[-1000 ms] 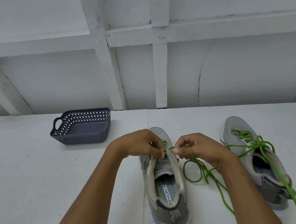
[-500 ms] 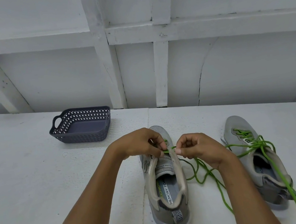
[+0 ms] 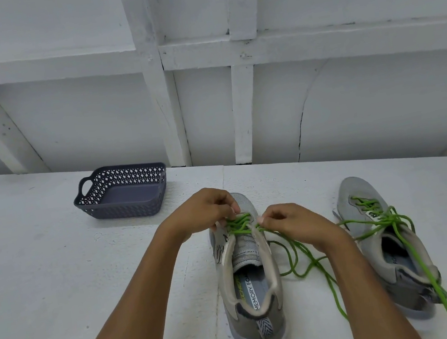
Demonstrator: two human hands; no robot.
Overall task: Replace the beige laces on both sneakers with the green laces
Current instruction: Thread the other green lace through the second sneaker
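The left hand [image 3: 204,213] and right hand [image 3: 294,224] each pinch the green lace [image 3: 238,223] at the eyelets of the middle sneaker [image 3: 251,296] on the desk [image 3: 58,283]; being probably light and limp, the lace is best gripped close to its tip.

A white painted wall [image 3: 92,122] fills the upper half of the frame, crossed by a horizontal rail [image 3: 327,38] and upright posts [image 3: 161,106]. A diagonal brace [image 3: 12,144] slants at the left. A dark crack [image 3: 300,136] runs down one panel right of centre. Below, a white textured surface [image 3: 33,272] lies in soft, even light.
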